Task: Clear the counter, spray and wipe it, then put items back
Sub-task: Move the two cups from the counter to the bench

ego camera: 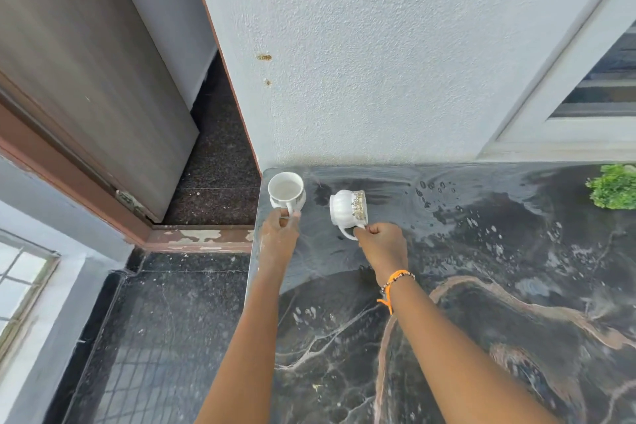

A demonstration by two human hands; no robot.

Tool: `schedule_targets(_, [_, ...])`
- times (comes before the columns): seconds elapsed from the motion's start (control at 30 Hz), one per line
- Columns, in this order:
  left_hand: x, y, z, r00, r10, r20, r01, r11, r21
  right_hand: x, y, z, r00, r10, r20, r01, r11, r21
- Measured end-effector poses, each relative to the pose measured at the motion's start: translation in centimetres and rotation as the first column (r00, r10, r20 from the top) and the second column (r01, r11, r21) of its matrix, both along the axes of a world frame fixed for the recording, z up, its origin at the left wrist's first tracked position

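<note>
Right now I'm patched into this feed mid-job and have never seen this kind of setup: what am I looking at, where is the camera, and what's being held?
There is no machine here. A person wears a single wide-angle camera on the head, so you look forward and down along both bare arms.

The dark marbled surface is the counter, and it looks wet, with droplets near the wall. The left hand grips the handle of an upright white cup at the counter's far left corner. The right hand, with an orange bracelet at the wrist, holds the handle of a second cup, tipped on its side with its gold-trimmed rim facing right. I cannot tell whether either cup touches the counter.

A green plant sits at the right edge. To the left is the floor and a door.
</note>
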State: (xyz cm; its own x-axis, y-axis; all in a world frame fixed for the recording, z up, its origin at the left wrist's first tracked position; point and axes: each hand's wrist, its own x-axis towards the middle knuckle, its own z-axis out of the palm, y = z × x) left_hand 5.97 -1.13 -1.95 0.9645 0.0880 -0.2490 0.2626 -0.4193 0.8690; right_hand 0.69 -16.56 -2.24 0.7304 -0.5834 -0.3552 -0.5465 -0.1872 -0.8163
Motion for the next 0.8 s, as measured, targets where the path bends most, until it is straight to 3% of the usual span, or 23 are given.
schedule_targets(0.17, [-3.7,-2.6,0.4,0.998,0.016,-0.066,-0.025,0.991,-0.133,-2.4,-1.7,0.1,0.987,-0.114,0.113,0.084,0.969,0.234])
schedule_targets(0.33, [-8.9,-6.3,1.5,0.986,-0.010,-0.167,-0.031,0.969,-0.244,-7.3,-5.5,1.3,0.961,-0.224,0.164,0.154,0.921,0.357])
schedule_targets(0.53, [-16.9,-14.7,3.7,0.975,-0.128,-0.184,0.052,0.926,-0.374,-16.9,-12.7,2.8,0.911,-0.357,0.205,0.296,0.914,0.278])
schedule_targets(0.8, [-30.2,-27.3,5.9,0.892,-0.415,-0.180,0.345,0.881,-0.323,-32.8,-24.3,5.1,0.842,-0.476,0.255,0.455,0.879,0.139])
